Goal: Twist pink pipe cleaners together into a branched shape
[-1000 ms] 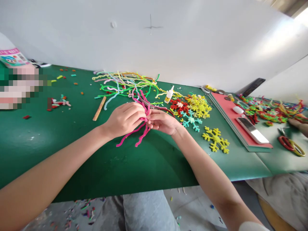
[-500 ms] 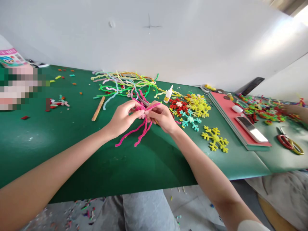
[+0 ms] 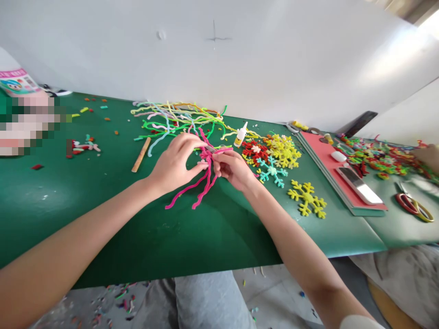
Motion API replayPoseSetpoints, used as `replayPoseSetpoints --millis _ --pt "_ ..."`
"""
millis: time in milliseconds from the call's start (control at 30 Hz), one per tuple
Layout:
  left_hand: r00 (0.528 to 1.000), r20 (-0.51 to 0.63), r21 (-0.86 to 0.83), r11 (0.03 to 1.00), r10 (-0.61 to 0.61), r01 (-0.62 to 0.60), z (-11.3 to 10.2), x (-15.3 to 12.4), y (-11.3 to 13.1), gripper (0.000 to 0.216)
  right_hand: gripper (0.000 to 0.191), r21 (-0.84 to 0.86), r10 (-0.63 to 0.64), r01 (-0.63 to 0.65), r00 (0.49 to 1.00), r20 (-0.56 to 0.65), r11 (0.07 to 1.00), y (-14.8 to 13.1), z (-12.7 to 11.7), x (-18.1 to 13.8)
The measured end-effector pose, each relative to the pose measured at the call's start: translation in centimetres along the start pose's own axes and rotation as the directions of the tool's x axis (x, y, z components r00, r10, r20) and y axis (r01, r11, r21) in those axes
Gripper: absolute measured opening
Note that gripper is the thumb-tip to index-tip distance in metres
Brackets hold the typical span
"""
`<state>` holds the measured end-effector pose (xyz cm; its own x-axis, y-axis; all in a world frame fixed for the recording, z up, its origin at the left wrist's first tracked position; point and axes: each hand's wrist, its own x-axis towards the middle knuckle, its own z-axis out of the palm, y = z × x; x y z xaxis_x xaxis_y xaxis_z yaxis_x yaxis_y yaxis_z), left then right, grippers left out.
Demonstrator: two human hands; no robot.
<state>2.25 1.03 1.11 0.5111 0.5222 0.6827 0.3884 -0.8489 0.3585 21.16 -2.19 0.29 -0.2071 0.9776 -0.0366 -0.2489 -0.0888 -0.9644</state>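
A bunch of pink pipe cleaners (image 3: 202,183) hangs between my two hands over the green table (image 3: 103,205), its loose ends trailing down toward me. My left hand (image 3: 174,164) curls over the bunch from the left, fingertips pinched at the knot where the strands cross. My right hand (image 3: 233,170) pinches the same knot from the right and holds one strand that sticks out sideways. Both hands are closed on the bunch.
Loose pipe cleaners (image 3: 174,119) lie behind my hands, with a glue bottle (image 3: 241,134), a wooden stick (image 3: 141,154) and finished snowflakes (image 3: 307,198) to the right. A phone (image 3: 359,185) rests on a red board (image 3: 322,153). Scissors (image 3: 413,206) and another person's hand (image 3: 428,155) are far right.
My fingers have shifted on the pink bunch: the left hand rose over its top, the right hand turned a strand out sideways. The other person's hand moved back along the far right.
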Motion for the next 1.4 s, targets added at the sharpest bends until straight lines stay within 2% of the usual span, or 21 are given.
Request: replayPoseSetpoints --millis 67,167,300,400,533,667,733,833,900,933,967,1000,1033,1100,1133,1167,1233,1300,1400 --pt "0.987 0.033 0.146 0.976 0.157 -0.161 -0.1 -0.2 -0.4 0.018 0.02 0.114 0.136 -0.143 0.989 0.063 0.983 0.2 0.0 0.1" --pt "0.956 0.073 0.213 0.932 0.283 -0.292 -0.1 -0.2 -0.9 0.008 0.016 0.197 0.264 -0.289 0.954 0.14 0.937 0.2 0.3 0.1" --pt "0.936 0.095 0.186 0.918 0.339 -0.351 -0.1 -0.1 -1.0 0.011 0.015 0.188 0.308 -0.333 0.94 0.15 0.924 -0.1 0.6 -0.1" --pt "0.945 0.112 0.173 0.931 0.307 -0.323 -0.3 0.2 -0.8 0.014 0.018 0.147 0.277 -0.296 0.951 0.136 0.944 -0.1 0.4 -0.1" --pt "0.974 0.153 0.105 0.977 0.166 -0.183 -0.3 0.3 -0.4 0.019 0.025 0.077 0.177 -0.186 0.979 0.106 0.98 0.2 -0.1 0.1" --pt "0.972 0.23 -0.034 0.998 -0.051 0.061 -0.2 0.5 -0.4 0.022 0.025 -0.112 0.053 -0.044 0.995 0.079 0.993 0.4 -0.5 0.1" --pt "0.922 0.34 -0.121 0.964 -0.184 0.237 -0.5 0.7 -0.6 0.025 0.025 -0.195 -0.024 0.045 0.994 0.108 0.98 0.3 -0.6 0.1" --pt "0.785 0.545 -0.246 0.838 -0.296 0.486 -1.2 1.0 -1.3 0.026 0.025 -0.281 -0.12 0.168 0.976 0.181 0.945 0.2 -0.5 -0.1" --pt "0.731 0.616 -0.286 0.781 -0.293 0.555 -1.4 1.1 -1.6 0.027 0.023 -0.312 -0.168 0.225 0.966 0.198 0.923 0.1 -0.3 -0.2" --pt "0.724 0.625 -0.282 0.779 -0.294 0.56 -1.5 1.1 -1.7 0.028 0.023 -0.316 -0.182 0.238 0.963 0.197 0.918 0.1 -0.3 -0.3" --pt "0.733 0.613 -0.267 0.795 -0.296 0.545 -1.4 1.1 -1.7 0.029 0.022 -0.31 -0.187 0.239 0.964 0.189 0.92 0.1 -0.2 -0.3" --pt "0.765 0.569 -0.247 0.825 -0.3 0.508 -1.3 1.1 -1.7 0.03 0.022 -0.294 -0.176 0.222 0.969 0.173 0.93 0.1 -0.2 -0.3" --pt "0.82 0.494 -0.225 0.868 -0.291 0.443 -1.2 1.0 -1.5 0.03 0.021 -0.265 -0.151 0.186 0.977 0.15 0.946 0.1 -0.3 -0.2" --pt "0.936 0.3 -0.147 0.96 -0.185 0.237 -0.9 0.9 -1.3 0.03 0.021 -0.16 -0.051 0.067 0.994 0.1 0.985 0.1 -0.4 -0.1" --pt "0.971 0.224 -0.088 0.99 -0.089 0.111 -0.8 0.8 -1.2 0.033 0.021 -0.086 0.018 -0.011 0.996 0.083 0.996 0.0 -0.5 0.0" --pt "0.983 0.181 -0.026 1.0 0.018 -0.013 -0.7 0.7 -1.2 0.034 0.021 -0.009 0.093 -0.093 0.993 0.076 0.996 0.0 -0.5 0.2" --pt "0.965 0.179 0.076 0.975 0.191 -0.208 -0.6 0.5 -1.2 0.026 0.02 0.124 0.233 -0.244 0.968 0.093 0.962 0.0 -0.6 0.4" --pt "0.942 0.178 0.13 0.942 0.283 -0.308 -0.7 0.4 -1.2 0.013 0.018 0.201 0.329 -0.348 0.936 0.123 0.916 0.1 -0.6 0.6" --pt "0.928 0.156 0.176 0.915 0.338 -0.363 -0.8 0.3 -1.1 0.012 0.013 0.248 0.387 -0.421 0.905 0.174 0.873 0.2 -0.5 0.8"
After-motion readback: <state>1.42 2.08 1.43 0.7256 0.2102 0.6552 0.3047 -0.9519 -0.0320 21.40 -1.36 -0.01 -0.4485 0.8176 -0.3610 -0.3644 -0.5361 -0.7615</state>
